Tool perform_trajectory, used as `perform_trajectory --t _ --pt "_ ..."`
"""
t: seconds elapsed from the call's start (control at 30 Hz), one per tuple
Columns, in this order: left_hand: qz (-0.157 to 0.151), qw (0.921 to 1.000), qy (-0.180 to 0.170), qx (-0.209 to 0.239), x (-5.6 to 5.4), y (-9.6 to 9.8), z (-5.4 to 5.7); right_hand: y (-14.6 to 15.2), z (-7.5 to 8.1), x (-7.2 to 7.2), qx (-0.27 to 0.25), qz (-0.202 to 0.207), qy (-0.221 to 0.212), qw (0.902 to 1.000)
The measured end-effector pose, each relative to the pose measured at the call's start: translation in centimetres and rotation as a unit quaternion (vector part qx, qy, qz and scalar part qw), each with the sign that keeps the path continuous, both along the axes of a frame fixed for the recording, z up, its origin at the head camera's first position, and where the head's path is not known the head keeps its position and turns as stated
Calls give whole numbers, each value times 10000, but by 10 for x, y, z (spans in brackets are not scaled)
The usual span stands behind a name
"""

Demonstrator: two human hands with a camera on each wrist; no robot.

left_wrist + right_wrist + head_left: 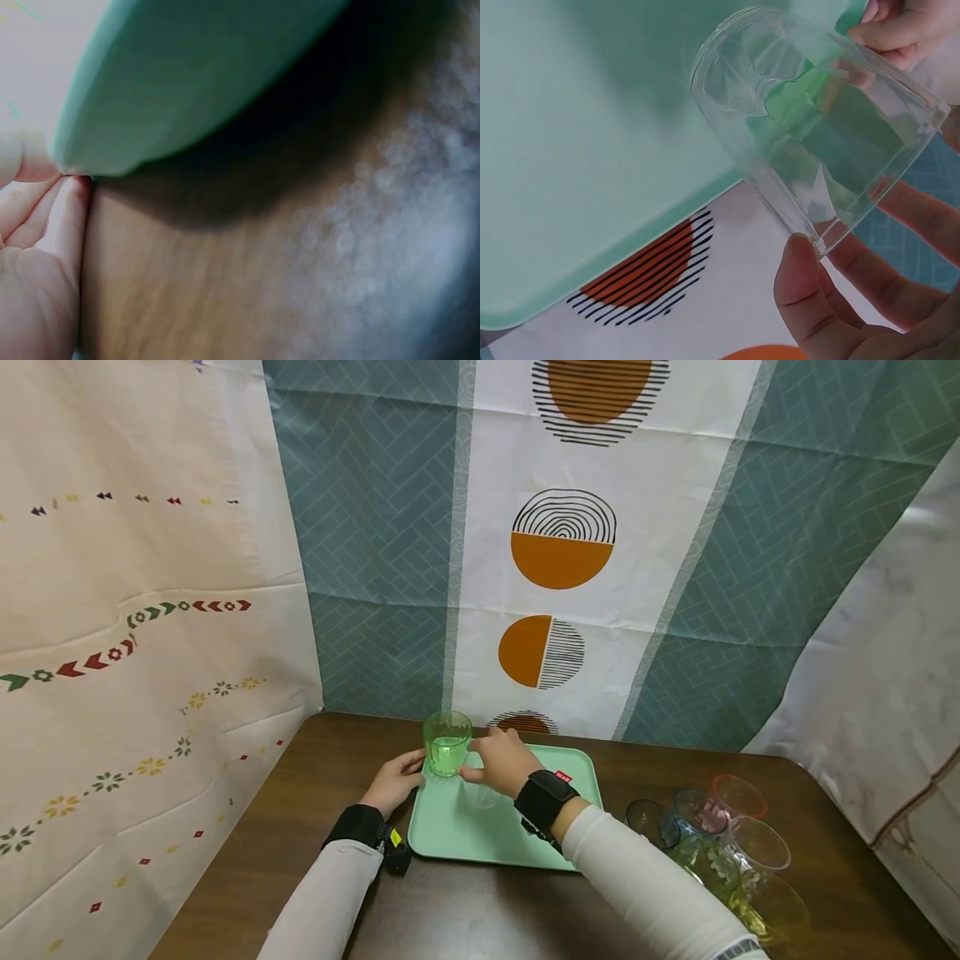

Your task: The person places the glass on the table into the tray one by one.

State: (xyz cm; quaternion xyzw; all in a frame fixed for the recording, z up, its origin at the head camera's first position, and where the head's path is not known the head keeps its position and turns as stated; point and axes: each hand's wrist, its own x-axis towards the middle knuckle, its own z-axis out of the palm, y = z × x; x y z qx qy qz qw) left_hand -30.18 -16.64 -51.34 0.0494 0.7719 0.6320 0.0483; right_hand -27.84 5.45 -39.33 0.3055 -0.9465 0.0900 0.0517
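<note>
A mint-green tray (480,839) lies on the wooden table. My left hand (395,785) is at its left edge, thumb and fingers pinching the rim (105,154) in the left wrist view. On the tray's far left corner stands a green tumbler (447,745). My right hand (504,762) is over the tray, just right of that tumbler. Its thumb and fingers grip one end of a clear glass (780,161), which looks faint below the hand in the head view. Through the clear glass, part of the green tumbler shows in the right wrist view.
Several coloured and clear glasses (759,843) stand close together on the table's right side. A patterned cloth (382,552) hangs behind the table, with pale cloths on both sides. A red label (562,776) sits at the tray's far right.
</note>
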Motion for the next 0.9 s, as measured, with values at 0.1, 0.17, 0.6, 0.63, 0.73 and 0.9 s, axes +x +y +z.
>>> perform_trajectory --t 0.1,0.17,0.6,0.63,0.73,0.9 --pt "6 10000 -41 -60 0 0 3 -5 3 4 -39 90 -29 9999" --pt "6 9999 -77 -71 0 1 5 -9 6 7 -56 150 -24 9999" --pt "-18 9999 -132 -64 0 0 7 -31 3 17 315 314 258 9987" --pt "-24 9999 -136 -48 0 -1 7 -33 3 18 330 315 281 9986" --pt "-33 9998 -156 -80 2 -1 9 -38 2 20 401 327 351 9980" --pt "-40 9997 -228 -124 6 0 12 -47 -4 24 546 264 506 9969"
